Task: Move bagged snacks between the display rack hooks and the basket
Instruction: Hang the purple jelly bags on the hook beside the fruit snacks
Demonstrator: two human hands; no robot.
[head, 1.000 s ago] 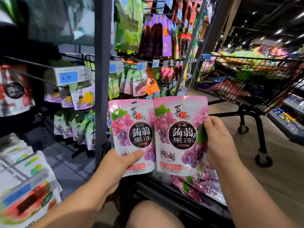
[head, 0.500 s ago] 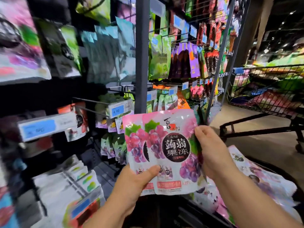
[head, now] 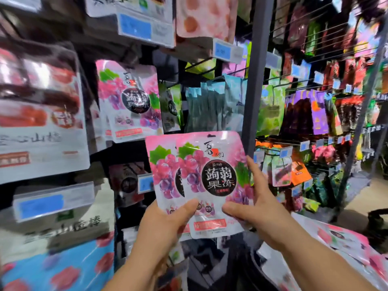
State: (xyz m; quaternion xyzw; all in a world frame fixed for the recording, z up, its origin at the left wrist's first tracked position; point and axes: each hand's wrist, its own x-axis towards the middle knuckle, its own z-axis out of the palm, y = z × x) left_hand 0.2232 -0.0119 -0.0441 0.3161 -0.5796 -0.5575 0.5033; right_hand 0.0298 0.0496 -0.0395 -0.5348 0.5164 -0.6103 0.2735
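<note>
Two pink grape-jelly bags [head: 210, 175], overlapped into a stack, are held up in front of the display rack. My left hand [head: 168, 223] pinches their lower left corner with thumb on the front. My right hand [head: 256, 208] grips the lower right edge, fingers up along the side. Matching pink grape bags [head: 130, 101] hang on a rack hook up and to the left of the held stack. More of the same bags [head: 346, 240] lie in the basket at the lower right, whose rim is mostly hidden.
A grey upright post [head: 256, 80] rises just right of the held bags. Teal bags [head: 214, 106], green bags [head: 270, 110] and purple bags [head: 315, 110] hang on wire hooks. Large white hawthorn snack bags [head: 39, 114] and blue price tags [head: 39, 204] crowd the left.
The view swung up and left toward the upper hooks. The two bags slid together into a tighter stack and rose, and my right hand shifted down to the lower right edge.
</note>
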